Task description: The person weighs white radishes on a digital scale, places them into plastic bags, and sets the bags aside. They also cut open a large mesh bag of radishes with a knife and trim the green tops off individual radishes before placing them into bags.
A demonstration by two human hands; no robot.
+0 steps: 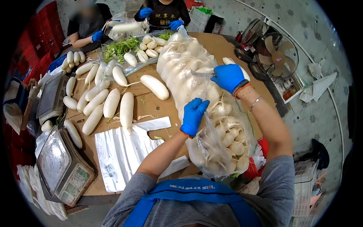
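Note:
A large clear plastic bag (181, 65) packed with white radishes (236, 148) lies lengthwise before me on the cardboard-covered table. My blue-gloved left hand (194, 117) pinches the bag's film and lifts it. Beneath and beside that hand the film gapes, and radish ends with thin roots show through. In my blue-gloved right hand (230, 76) is a knife (202, 73); its blade points left, above the bag. My fingers hide the handle. One loose radish (227, 60) lies behind the right hand, partly covered by it.
Loose radishes (111, 103) cover the table's left side, near a white plastic carrier bag (119, 159). Two weighing scales (55, 161) stand at the left edge. Two gloved people work across the table beside radish greens (120, 48). Fans (276, 58) stand at right.

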